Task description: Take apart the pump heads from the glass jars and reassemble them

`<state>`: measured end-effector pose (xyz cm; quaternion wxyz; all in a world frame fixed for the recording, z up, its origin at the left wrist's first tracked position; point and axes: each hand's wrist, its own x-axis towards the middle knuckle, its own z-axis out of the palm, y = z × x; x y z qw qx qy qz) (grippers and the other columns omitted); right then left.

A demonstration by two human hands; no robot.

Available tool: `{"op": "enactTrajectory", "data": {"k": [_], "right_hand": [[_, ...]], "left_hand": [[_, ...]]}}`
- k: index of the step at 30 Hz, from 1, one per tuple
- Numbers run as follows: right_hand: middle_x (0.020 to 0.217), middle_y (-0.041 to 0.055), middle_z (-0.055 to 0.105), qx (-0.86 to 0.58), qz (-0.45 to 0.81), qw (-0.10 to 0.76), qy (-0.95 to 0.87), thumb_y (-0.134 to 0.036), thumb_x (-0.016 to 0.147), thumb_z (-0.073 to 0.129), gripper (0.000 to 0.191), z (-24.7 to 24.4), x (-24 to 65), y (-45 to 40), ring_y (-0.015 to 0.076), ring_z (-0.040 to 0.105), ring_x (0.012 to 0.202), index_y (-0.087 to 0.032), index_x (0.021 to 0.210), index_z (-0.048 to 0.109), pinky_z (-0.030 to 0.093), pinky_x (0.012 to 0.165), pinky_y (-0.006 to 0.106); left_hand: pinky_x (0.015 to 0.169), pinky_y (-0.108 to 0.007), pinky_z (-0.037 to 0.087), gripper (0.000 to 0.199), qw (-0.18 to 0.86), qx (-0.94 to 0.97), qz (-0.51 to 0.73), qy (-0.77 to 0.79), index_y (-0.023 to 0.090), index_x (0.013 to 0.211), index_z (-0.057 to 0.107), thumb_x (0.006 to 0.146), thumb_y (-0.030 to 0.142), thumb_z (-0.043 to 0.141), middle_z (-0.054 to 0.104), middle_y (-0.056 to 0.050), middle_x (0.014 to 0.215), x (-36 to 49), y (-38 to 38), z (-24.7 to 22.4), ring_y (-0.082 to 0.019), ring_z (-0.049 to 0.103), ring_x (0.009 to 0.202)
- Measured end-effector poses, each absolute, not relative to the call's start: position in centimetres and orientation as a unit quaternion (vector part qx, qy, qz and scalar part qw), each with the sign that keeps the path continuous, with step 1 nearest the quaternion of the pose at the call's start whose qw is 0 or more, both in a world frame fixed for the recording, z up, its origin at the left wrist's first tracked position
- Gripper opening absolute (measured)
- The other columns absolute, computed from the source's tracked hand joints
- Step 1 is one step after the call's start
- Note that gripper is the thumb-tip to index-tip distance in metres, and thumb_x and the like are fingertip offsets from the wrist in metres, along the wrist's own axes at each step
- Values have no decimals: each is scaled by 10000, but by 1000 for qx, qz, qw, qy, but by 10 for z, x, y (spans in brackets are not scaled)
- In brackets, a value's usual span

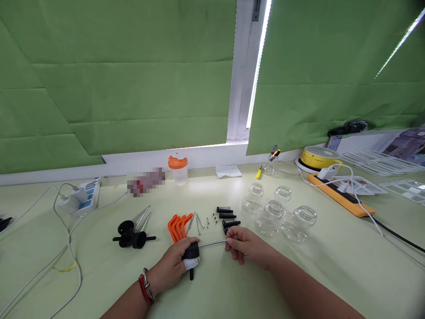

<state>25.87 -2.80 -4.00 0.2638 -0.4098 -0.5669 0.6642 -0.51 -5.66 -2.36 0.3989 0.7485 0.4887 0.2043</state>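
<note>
Gripping black cap (191, 251), left hand (174, 256); pinching rod (212, 243), right hand (244, 246); worktop (215, 292) carrying jars (269, 221) at two o'clock, green fabric (172, 79) hanging at twelve.

Leaves passage over the tabletop (358, 261) at near right; meets a metal rod (212, 243) at near centre, with orange handles (177, 228), black spring-fitted parts (228, 216) and clear jars (268, 218) beyond.

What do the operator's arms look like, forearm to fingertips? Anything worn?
Left forearm and right forearm: no sleeves in view. Left wrist: red band plus silver-toned bracelet, the bracelet nearer the fingers. Left thumb: white wrap, tip exposed. Right wrist: no band or bracelet visible. No gloves.
</note>
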Motion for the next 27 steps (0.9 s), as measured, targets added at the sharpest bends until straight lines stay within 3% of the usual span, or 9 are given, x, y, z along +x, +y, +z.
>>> {"op": "enactTrajectory", "data": {"k": [9,16,23,27], "right_hand": [[543,-17,544,-450,641,227,-579,-530,862,431,421,-38,258,-29,71,483,418,-145,725,531,387,444,208],[812,7,596,-405,667,277,-560,-427,753,624,307,-44,260,-27,95,534,563,-196,886,472,426,434,206],[782,7,595,-404,663,270,-569,-438,781,585,282,-39,259,-29,83,519,536,-181,819,477,421,440,206],[644,-16,572,-421,654,250,-576,-498,810,539,330,-36,259,-29,78,493,478,-173,783,491,410,458,215]], "left_hand": [[946,-325,412,371,395,751,209,487,226,1183,541,823,318,546,608,-45,1142,-5,-57,-25,-211,539,1045],[932,-321,419,373,393,751,211,486,222,1180,545,822,326,549,613,-49,1119,-5,-59,-22,-210,550,1023],[935,-322,416,374,397,749,214,486,221,1174,550,815,324,555,614,-48,1125,-5,-58,-22,-215,547,1030],[937,-321,414,372,398,751,214,481,217,1181,544,824,324,547,612,-51,1125,-4,-58,-22,-211,548,1030]]}}
